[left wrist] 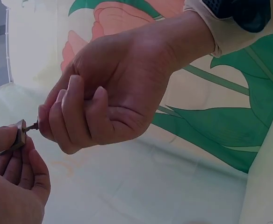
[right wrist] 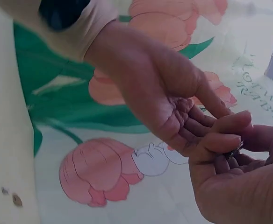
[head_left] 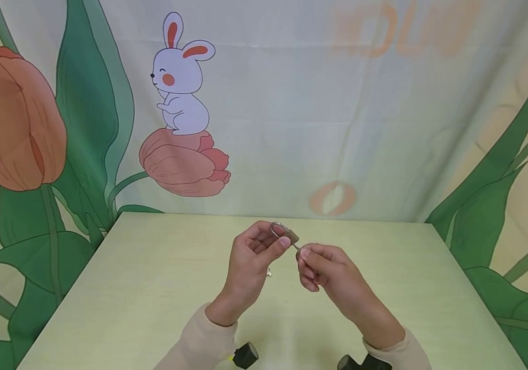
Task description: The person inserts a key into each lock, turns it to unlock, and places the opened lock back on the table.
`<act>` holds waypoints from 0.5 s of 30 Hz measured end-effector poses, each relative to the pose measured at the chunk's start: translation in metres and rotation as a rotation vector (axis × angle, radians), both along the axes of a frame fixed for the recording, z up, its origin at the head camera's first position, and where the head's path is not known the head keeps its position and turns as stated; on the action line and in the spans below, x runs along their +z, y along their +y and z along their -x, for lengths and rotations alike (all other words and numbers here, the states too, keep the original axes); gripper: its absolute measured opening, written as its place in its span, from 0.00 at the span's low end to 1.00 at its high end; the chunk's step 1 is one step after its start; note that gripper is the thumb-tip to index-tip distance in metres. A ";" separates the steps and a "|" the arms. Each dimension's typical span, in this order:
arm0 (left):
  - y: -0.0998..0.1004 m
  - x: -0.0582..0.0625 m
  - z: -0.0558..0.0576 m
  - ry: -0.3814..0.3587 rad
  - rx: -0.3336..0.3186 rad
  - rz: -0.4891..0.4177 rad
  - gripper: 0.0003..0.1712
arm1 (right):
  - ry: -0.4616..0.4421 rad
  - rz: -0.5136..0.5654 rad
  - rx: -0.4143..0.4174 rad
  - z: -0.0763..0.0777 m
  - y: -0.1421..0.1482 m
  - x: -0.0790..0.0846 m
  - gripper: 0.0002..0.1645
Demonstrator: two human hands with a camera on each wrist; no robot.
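Note:
Near the table's far edge, my left hand holds a small padlock between thumb and fingers. Its shackle loop points up and left; whether it is latched cannot be told. My right hand pinches a thin key, whose shaft meets the padlock's bottom face. In the left wrist view, the key shaft bridges the padlock and the right fingertips. How deep it sits cannot be told. In the right wrist view, fingers cover most of both; a bit of dark metal shows at the right fingertips.
A small shiny object lies on the pale table, partly behind the left hand. Two small items, one greyish and one brownish, lie on the table in the right wrist view. A printed curtain hangs behind.

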State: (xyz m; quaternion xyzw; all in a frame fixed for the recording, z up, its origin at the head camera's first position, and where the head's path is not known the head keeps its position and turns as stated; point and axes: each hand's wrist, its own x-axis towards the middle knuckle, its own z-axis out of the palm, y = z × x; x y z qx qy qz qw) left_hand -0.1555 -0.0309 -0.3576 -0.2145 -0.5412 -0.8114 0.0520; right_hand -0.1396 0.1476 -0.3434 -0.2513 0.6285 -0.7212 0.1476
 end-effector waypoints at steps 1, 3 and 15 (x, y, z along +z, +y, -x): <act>-0.001 0.000 0.001 0.011 -0.015 0.005 0.06 | -0.044 0.037 0.041 0.001 0.001 0.000 0.16; -0.003 -0.001 0.001 0.031 -0.038 0.014 0.06 | -0.121 0.117 0.126 0.002 0.003 -0.001 0.16; -0.009 0.000 0.006 0.216 -0.177 0.026 0.08 | -0.351 0.382 0.551 0.008 0.005 -0.008 0.24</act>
